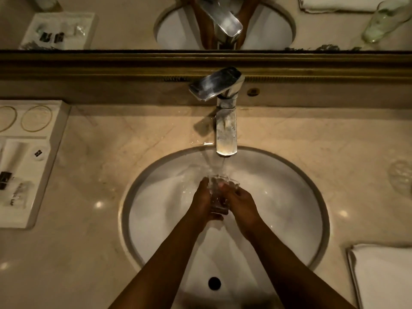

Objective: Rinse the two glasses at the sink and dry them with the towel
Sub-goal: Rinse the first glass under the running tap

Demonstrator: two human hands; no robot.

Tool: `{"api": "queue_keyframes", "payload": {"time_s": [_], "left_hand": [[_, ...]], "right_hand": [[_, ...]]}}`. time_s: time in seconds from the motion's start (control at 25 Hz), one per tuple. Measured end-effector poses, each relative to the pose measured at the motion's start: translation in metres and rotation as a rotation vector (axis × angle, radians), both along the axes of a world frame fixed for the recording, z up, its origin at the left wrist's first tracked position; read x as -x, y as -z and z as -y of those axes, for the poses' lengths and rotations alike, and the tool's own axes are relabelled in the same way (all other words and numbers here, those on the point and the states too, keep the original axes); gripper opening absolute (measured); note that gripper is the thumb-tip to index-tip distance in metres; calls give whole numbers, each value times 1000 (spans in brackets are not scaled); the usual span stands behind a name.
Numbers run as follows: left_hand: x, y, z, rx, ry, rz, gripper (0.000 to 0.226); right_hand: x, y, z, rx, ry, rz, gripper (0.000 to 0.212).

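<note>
Both hands grip one glass (219, 195) upright under the tap's stream, left hand (204, 200) and right hand (242, 202) around it, while the towel (383, 275) lies nearer the right.

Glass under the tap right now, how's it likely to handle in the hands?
Probably slippery: the glass sits in the stream from the faucet, wet all over. Likely rigid but fragile, being clear and hard above the sink basin. Left hand and right hand both wrap it, which suggests a two-handed grip suits it.
</note>
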State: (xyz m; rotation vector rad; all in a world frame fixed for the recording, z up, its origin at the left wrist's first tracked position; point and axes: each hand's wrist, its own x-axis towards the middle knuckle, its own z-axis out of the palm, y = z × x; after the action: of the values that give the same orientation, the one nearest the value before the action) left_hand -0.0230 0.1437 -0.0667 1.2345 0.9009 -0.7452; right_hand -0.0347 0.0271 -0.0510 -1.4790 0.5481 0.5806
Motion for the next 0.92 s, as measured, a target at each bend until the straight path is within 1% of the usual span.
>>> {"api": "queue_keyframes", "payload": {"time_s": [0.08,0.16,0.24,0.32,0.36,0.4,0.48,0.56,0.64,0.72,0.8,0.88,0.92], "left_hand": [[15,-11,2,22,16,-64,86],[23,-18,3,-32,111,-116,97],[31,-26,0,-133,243,-125,95],[39,-36,-4,-152,305,-109,91],[40,-41,-7,-137,300,-95,86],[42,-46,-9,-108,281,-82,80],[43,-55,-14,-12,225,-35,70],[44,-62,-19,82,179,55,61],[42,-65,-27,167,162,171,54],[39,-70,-32,230,194,247,56],[34,-77,-27,261,257,298,56],[26,-83,-15,291,306,326,56],[22,-85,-6,306,316,327,59]], "right_hand": [[5,-8,-2,3,4,-103,45],[6,-12,-3,0,32,-217,50],[12,-22,-5,-11,92,-329,55],[21,-32,-4,-22,81,-382,59],[25,-37,-5,-19,55,-385,60],[30,-42,-5,-13,32,-371,59],[36,-52,-4,-40,-2,-317,50],[41,-59,0,-134,-16,-255,42],[45,-65,10,-269,3,-210,31],[47,-72,24,-381,24,-165,25],[48,-78,39,-449,21,-109,30],[45,-88,54,-435,68,-65,30],[44,-93,62,-390,110,-32,25]]}}
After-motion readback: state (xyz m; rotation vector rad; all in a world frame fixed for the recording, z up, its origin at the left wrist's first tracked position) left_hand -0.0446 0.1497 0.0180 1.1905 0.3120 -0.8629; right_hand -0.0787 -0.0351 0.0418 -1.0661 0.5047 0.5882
